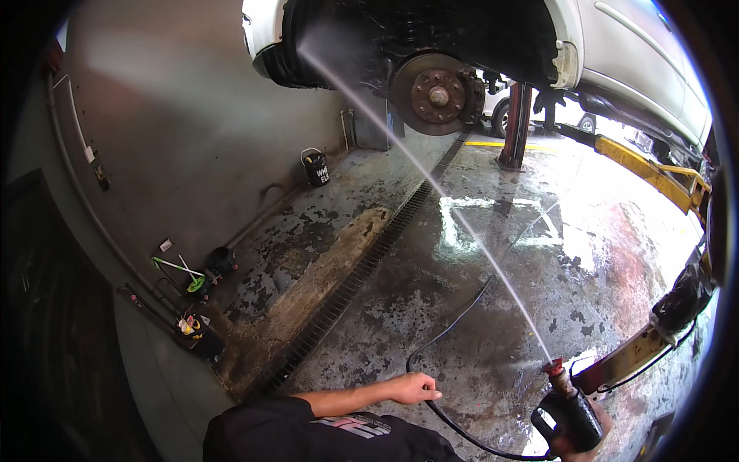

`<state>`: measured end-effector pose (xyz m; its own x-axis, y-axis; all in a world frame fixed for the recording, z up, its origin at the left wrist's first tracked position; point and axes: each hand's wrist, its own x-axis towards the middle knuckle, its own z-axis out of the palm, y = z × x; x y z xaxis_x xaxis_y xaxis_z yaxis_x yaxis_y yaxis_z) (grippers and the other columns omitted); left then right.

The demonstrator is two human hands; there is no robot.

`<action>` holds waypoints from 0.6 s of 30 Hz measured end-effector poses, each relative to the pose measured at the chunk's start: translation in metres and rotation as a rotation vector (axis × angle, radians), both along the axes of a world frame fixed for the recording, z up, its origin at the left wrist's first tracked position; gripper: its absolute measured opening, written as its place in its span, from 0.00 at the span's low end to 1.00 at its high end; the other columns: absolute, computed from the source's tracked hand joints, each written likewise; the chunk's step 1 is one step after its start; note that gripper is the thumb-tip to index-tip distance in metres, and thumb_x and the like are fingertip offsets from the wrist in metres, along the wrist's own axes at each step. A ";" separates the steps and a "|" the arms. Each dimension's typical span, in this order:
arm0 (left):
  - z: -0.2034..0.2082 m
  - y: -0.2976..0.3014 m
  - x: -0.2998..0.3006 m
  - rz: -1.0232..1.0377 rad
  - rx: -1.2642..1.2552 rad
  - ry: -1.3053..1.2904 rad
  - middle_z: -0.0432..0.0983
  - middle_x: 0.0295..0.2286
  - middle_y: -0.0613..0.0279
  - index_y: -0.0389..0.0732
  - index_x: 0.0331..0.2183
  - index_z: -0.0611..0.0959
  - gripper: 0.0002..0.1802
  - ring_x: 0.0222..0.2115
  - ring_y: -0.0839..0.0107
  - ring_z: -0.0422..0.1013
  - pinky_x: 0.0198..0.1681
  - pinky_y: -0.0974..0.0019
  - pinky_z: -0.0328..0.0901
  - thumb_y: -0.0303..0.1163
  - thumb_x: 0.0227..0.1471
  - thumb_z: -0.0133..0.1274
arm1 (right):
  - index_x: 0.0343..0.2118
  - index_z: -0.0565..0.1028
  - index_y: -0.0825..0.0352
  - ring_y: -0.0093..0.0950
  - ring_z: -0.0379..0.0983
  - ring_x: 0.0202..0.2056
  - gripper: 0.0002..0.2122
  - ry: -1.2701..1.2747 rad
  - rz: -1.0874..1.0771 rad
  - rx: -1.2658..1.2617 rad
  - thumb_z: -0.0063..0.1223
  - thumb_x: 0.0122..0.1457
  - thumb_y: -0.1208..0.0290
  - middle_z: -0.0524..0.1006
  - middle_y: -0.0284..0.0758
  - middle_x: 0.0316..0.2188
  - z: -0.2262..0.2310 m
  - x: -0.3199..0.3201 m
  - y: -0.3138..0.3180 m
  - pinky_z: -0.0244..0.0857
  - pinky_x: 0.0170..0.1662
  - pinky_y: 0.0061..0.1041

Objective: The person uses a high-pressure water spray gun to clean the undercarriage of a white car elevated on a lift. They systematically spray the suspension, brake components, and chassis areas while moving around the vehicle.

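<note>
R hand (605, 430) grips spray gun (573, 423) — L hand (414, 388) at hose (448, 421).

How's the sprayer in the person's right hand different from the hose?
The sprayer is short and chunky, while the hose is long and thin. The sprayer has a red tip; the hose shows no red. The sprayer is held up in the right hand, but part of the hose lies curving across the floor. Both are mostly dark.
</note>
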<state>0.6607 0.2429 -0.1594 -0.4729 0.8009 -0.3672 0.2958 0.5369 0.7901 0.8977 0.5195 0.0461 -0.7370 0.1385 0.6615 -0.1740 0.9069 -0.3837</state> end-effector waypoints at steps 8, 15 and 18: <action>-0.008 0.003 0.008 -0.031 0.051 -0.017 0.79 0.25 0.56 0.41 0.34 0.84 0.26 0.30 0.66 0.74 0.35 0.59 0.67 0.57 0.59 0.54 | 0.49 0.78 0.74 0.25 0.78 0.38 0.21 -0.203 0.157 -0.560 0.69 0.51 0.76 0.82 0.36 0.41 0.003 -0.006 -0.012 0.72 0.39 0.23; 0.007 0.003 -0.014 -0.002 -0.054 0.016 0.78 0.25 0.57 0.39 0.33 0.84 0.28 0.29 0.67 0.73 0.35 0.60 0.67 0.58 0.58 0.54 | 0.52 0.74 0.77 0.27 0.78 0.39 0.29 -0.100 0.207 -0.798 0.71 0.48 0.70 0.81 0.40 0.41 -0.014 0.000 -0.002 0.72 0.42 0.27; 0.006 -0.003 -0.023 0.063 -0.058 0.023 0.77 0.24 0.59 0.39 0.33 0.84 0.28 0.28 0.69 0.72 0.34 0.62 0.66 0.58 0.58 0.55 | 0.50 0.75 0.78 0.33 0.78 0.39 0.33 -0.025 0.095 -0.817 0.73 0.46 0.59 0.81 0.44 0.41 -0.026 0.008 0.004 0.72 0.43 0.31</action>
<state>0.6380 0.2397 -0.1537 -0.5308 0.7468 -0.4007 0.2773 0.5998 0.7506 0.9054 0.5237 0.0201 -0.7833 0.5052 0.3622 -0.2183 0.3219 -0.9213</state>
